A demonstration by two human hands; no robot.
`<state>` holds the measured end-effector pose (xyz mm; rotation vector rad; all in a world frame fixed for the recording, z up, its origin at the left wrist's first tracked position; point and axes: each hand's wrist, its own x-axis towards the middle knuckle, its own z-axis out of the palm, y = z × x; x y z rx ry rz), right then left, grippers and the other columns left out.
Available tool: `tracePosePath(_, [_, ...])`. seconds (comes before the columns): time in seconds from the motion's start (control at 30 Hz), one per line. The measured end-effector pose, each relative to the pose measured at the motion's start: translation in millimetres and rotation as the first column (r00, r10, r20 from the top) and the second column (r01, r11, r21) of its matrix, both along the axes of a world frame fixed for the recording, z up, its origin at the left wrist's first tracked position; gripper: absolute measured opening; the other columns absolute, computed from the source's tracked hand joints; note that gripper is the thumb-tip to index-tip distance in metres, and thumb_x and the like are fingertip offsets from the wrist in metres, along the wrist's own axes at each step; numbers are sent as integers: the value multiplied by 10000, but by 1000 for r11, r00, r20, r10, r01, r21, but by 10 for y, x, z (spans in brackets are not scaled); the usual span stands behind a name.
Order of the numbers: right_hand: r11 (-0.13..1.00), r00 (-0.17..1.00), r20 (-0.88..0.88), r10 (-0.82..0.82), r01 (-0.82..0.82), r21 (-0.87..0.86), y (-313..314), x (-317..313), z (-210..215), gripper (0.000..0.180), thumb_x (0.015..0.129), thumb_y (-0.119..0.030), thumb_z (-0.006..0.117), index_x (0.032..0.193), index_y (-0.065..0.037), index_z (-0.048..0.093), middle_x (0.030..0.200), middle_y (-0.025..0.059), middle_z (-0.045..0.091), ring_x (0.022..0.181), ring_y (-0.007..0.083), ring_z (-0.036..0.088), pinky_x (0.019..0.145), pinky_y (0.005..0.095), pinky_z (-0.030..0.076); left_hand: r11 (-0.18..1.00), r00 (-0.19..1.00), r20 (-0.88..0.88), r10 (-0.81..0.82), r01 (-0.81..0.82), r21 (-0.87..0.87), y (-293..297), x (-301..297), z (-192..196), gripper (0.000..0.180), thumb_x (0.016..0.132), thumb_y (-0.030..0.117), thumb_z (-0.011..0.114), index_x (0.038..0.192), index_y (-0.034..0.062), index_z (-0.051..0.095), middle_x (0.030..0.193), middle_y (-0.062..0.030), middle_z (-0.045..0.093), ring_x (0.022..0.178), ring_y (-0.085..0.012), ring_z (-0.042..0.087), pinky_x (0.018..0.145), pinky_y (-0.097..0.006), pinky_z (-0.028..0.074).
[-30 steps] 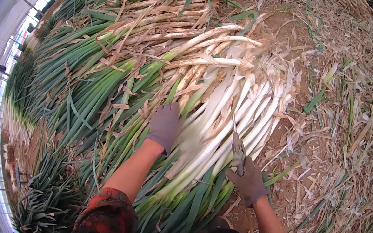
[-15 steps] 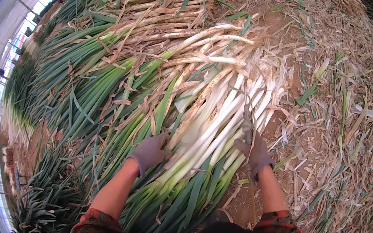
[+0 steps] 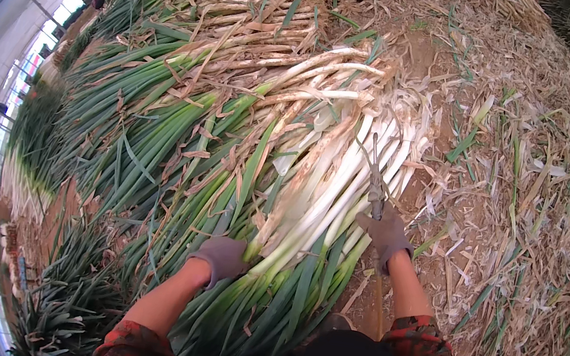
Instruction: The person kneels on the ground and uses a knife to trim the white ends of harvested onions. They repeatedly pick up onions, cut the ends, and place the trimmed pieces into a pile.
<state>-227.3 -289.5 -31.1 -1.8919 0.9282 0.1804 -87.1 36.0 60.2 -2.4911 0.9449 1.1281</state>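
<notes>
Several long green onions [image 3: 325, 207] lie in a heap before me, their white shanks pointing away and their green leaves toward me. My left hand [image 3: 222, 257], in a grey-brown glove, is closed round the lower part of a green onion at the heap's left side. In my gloved right hand [image 3: 386, 235] is a grey air gun [image 3: 377, 185] with a thin nozzle, held over the heap's right edge; a hose [image 3: 378, 305] runs down from it. Pale outer skins along the middle stalks are blurred. The left fingertips are partly hidden among the leaves.
Unpeeled green onions with brown dry skins [image 3: 261, 47] spread at the far left. Dry husks and leaf scraps [image 3: 515, 185] cover the soil on the right. A bundle of white-ended onions [image 3: 26, 185] stands at the left, near a plastic-sheeted wall [image 3: 2, 59].
My left hand has moved down toward me, along the onions, and closed round a stalk. The right hand with the air gun has shifted only slightly.
</notes>
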Motion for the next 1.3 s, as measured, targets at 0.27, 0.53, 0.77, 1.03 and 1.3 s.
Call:
tracePosePath(0.27, [951,964,105,-243,215,222,-417,416,-324,416,820,-315,803,1031,-16,604,702,33,551,447,141,435,389,335,360,936,980,-37,194,-196,-292,278,-194,161,456,811,430,711,1009,21,682,915,-208,684,863,-385,662,791,-474,515])
tracePosePath(0.53, [996,985,148,89,-93,15,181,71,-298,796,765,-481,788,1356,0,557,1163,250,677,1054,379,668,910,438,526,872,921,322,217,-34,-488,-271,35,304,334,860,346,731,934,29,656,854,-189,700,786,-405,662,724,-493,500])
tracePosePath(0.77, [954,976,22,-215,205,217,-109,210,181,591,870,-416,750,1218,14,542,845,51,555,672,163,539,569,336,498,772,905,108,411,-283,-568,-463,-30,-156,379,796,315,777,1017,47,623,869,-195,692,829,-403,666,752,-474,515])
tracePosePath(1.03, [804,813,-57,580,-560,201,1418,-940,635,716,841,-597,690,1178,-6,467,930,319,662,930,509,659,825,538,512,767,819,302,488,-238,-596,-316,-118,-164,383,729,133,778,1021,53,543,847,-186,690,812,-412,677,725,-497,509])
tracePosePath(1.3, [931,933,-59,355,-348,109,767,-266,484,820,814,-584,742,1310,33,526,1074,290,668,1032,441,658,875,477,503,797,807,385,448,-166,-580,-268,-122,-239,346,740,99,744,1016,62,538,906,-181,695,831,-402,676,734,-493,520])
